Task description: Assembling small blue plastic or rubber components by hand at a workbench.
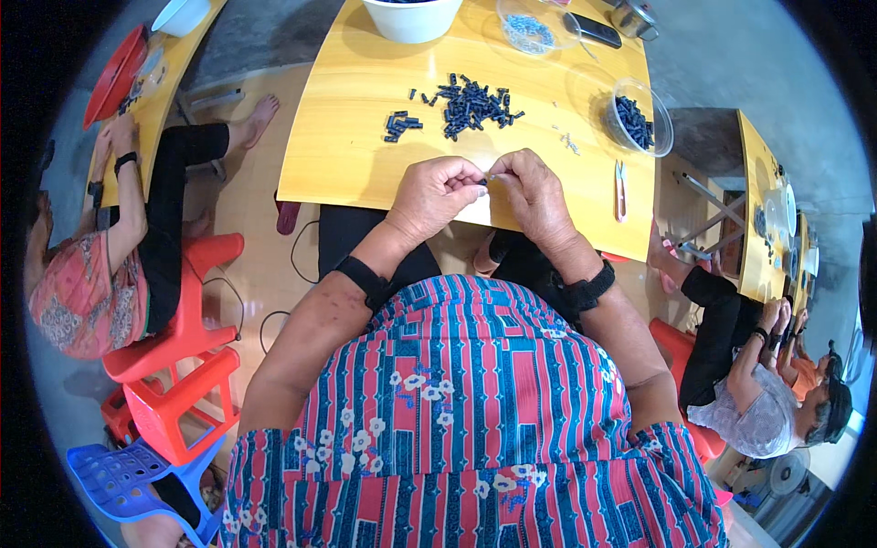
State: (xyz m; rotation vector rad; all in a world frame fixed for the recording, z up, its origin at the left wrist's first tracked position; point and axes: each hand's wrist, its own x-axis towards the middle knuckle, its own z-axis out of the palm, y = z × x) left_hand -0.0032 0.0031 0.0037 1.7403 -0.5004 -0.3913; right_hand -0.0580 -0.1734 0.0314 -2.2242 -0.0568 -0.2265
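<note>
My left hand (442,190) is closed in a pinch on a small black piece (482,182) over the front edge of the yellow table (347,173). My right hand (533,194) meets it there, thumb and fingers pinched together; whatever lies between them is too small to make out. Beyond both hands lies a loose pile of short black tubular pieces (475,108), with a smaller cluster (400,126) to its left. Right of the pile some tiny pale bits (570,142) are scattered. A pair of small scissors or snips (620,194) rests near the table's right edge.
A clear tub (665,137) of black pieces stands at the right edge. At the back are a white tub (411,26), a clear bowl of blue bits (530,35), a black phone-like object (594,30) and a metal cup (634,18). Other people sit at tables on both sides.
</note>
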